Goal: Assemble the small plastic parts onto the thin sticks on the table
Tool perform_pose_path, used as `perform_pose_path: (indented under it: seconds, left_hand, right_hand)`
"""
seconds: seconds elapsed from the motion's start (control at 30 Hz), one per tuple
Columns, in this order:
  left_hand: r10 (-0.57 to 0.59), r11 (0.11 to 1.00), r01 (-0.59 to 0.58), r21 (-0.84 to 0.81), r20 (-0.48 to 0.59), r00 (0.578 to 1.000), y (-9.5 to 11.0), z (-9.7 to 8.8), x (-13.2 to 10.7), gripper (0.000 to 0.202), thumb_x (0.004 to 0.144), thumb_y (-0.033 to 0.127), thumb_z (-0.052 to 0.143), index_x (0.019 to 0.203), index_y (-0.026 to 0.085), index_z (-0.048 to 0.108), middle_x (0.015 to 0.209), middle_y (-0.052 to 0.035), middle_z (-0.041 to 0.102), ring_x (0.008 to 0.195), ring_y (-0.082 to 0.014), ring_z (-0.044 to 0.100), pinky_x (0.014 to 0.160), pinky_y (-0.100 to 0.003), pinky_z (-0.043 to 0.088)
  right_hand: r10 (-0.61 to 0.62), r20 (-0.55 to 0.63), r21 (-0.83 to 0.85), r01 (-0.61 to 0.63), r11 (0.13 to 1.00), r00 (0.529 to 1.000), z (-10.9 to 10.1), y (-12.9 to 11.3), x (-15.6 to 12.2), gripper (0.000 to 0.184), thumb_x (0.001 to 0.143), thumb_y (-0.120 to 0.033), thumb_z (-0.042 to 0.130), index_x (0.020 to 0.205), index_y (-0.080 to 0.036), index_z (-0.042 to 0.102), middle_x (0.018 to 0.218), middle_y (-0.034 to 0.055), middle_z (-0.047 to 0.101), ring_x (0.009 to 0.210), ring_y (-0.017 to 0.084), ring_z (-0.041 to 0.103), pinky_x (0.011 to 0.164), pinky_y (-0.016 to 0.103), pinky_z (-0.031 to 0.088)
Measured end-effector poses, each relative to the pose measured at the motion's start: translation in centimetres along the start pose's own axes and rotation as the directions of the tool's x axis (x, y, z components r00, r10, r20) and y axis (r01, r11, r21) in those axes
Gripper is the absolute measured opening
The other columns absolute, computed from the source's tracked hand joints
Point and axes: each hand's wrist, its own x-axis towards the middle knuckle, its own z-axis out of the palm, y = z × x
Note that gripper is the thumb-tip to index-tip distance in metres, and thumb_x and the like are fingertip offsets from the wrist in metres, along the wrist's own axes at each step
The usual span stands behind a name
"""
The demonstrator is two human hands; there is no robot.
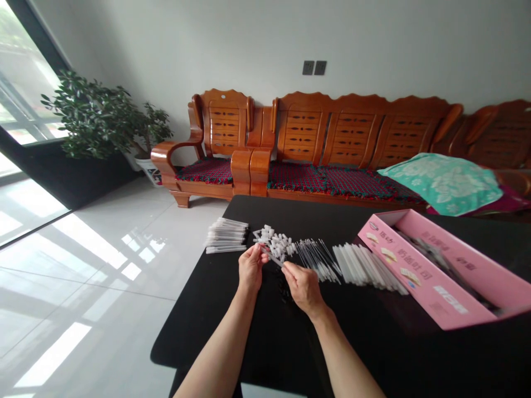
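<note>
Left hand (251, 269) and right hand (303, 288), both grips pinched on one slim, clear plastic tube (271, 256).

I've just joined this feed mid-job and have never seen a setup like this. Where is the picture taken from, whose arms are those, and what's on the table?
There is no machine here. This single picture comes from a camera worn on a person's head, looking forward and down, so the arms are the wearer's own. Their left hand and right hand together hold a thin clear rod.

On the black table, from left to right, lie a bundle of white sticks, a heap of small white plastic parts, a spread of thin clear rods, a row of wider white tubes and a pink cardboard box. Small black pieces lie just below the hands. Behind the table stands a wooden sofa.
</note>
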Motion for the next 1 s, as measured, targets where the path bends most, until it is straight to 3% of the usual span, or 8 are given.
perform_pose_path:
  seconds: [0.17, 0.27, 0.33, 0.47, 0.7, 0.8, 0.87, 1.0]
  left_hand:
    - [-0.015, 1.0, 0.011, 0.026, 0.153, 0.988, 0.3, 0.4, -0.3, 0.037, 0.066, 0.042, 0.086, 0.081, 0.011, 0.074, 0.073, -0.0059, 0.073, 0.051, -0.0062, 0.056, 0.048, -0.016, 0.045]
    - [-0.049, 0.999, 0.045, 0.025, 0.189, 0.981, 0.2, 0.4, -0.3, 0.035, 0.067, 0.041, 0.086, 0.084, 0.011, 0.074, 0.081, -0.0077, 0.074, 0.051, -0.0057, 0.055, 0.047, -0.016, 0.042]
    - [-0.03, 0.999, 0.028, 0.016, 0.125, 0.992, 0.3, 0.1, 0.0, 0.035, 0.067, 0.04, 0.086, 0.083, 0.011, 0.075, 0.078, -0.0065, 0.073, 0.051, -0.0057, 0.054, 0.047, -0.016, 0.042]
    - [0.034, 0.999, -0.036, -0.029, -0.079, 0.996, 0.7, -0.4, 0.8, 0.032, 0.064, 0.037, 0.087, 0.077, 0.011, 0.073, 0.068, -0.003, 0.069, 0.053, -0.007, 0.058, 0.052, -0.017, 0.046]
    - [0.078, 0.991, -0.083, 0.108, 0.057, 0.995, 0.8, -0.2, 0.0, 0.037, 0.067, 0.043, 0.084, 0.083, 0.011, 0.076, 0.078, -0.0042, 0.069, 0.058, -0.0078, 0.057, 0.052, -0.018, 0.046]
    - [0.079, 0.978, -0.091, 0.187, 0.07, 0.994, 0.6, -0.2, -0.3, 0.039, 0.067, 0.043, 0.083, 0.089, 0.011, 0.077, 0.07, -0.0016, 0.065, 0.056, -0.0075, 0.053, 0.051, -0.018, 0.045]
    - [0.079, 0.969, -0.096, 0.23, 0.083, 0.993, 0.5, -0.3, -0.4, 0.04, 0.069, 0.043, 0.082, 0.092, 0.01, 0.077, 0.068, -0.001, 0.063, 0.056, -0.008, 0.053, 0.05, -0.019, 0.044]
    - [0.082, 0.949, -0.105, 0.299, 0.09, 0.993, 0.3, -0.5, -0.5, 0.041, 0.07, 0.042, 0.081, 0.096, 0.01, 0.077, 0.068, -0.001, 0.064, 0.056, -0.0089, 0.053, 0.05, -0.02, 0.046]
  right_hand:
    - [0.185, 0.139, 0.34, -0.222, 0.914, 0.973, -0.4, 0.5, 0.1, 0.042, 0.096, -0.049, 0.047, 0.09, -0.015, 0.07, 0.057, -0.0034, 0.043, 0.051, 0.01, 0.036, 0.048, 0.023, 0.024]
    - [0.217, 0.237, 0.442, -0.305, 0.844, 0.947, -0.6, 0.6, 0.1, 0.046, 0.095, -0.053, 0.045, 0.091, -0.014, 0.069, 0.054, -0.006, 0.035, 0.048, 0.009, 0.03, 0.045, 0.023, 0.021]
    - [0.182, 0.217, 0.39, -0.256, 0.885, 0.959, -0.6, 0.4, 0.1, 0.044, 0.096, -0.051, 0.045, 0.084, -0.015, 0.068, 0.055, -0.0052, 0.037, 0.049, 0.01, 0.032, 0.047, 0.023, 0.022]
    - [0.074, 0.067, 0.102, -0.081, 0.992, 0.995, -0.8, 0.4, -0.2, 0.042, 0.098, -0.043, 0.045, 0.073, -0.017, 0.066, 0.057, -0.0016, 0.048, 0.054, 0.011, 0.04, 0.055, 0.025, 0.029]
    - [0.102, -0.171, -0.087, -0.118, 0.989, 0.98, -1.4, 2.9, -0.4, 0.047, 0.098, -0.046, 0.041, 0.099, -0.013, 0.075, 0.071, 0.0076, 0.07, 0.062, 0.017, 0.061, 0.062, 0.023, 0.041]
    - [0.143, -0.345, -0.169, -0.211, 0.963, 0.928, -2.4, 4.8, -0.6, 0.049, 0.096, -0.049, 0.043, 0.103, -0.013, 0.076, 0.087, 0.0131, 0.076, 0.076, 0.021, 0.068, 0.07, 0.025, 0.045]
    - [0.181, -0.495, -0.227, -0.327, 0.917, 0.85, -3.5, 5.9, -0.8, 0.051, 0.095, -0.05, 0.044, 0.105, -0.012, 0.076, 0.093, 0.0159, 0.076, 0.084, 0.024, 0.07, 0.073, 0.027, 0.046]
    - [0.293, -0.631, -0.324, -0.587, 0.742, 0.719, -5.4, 6.6, -1.0, 0.041, 0.095, -0.039, 0.048, 0.111, -0.012, 0.075, 0.099, 0.0157, 0.075, 0.085, 0.024, 0.068, 0.07, 0.028, 0.042]
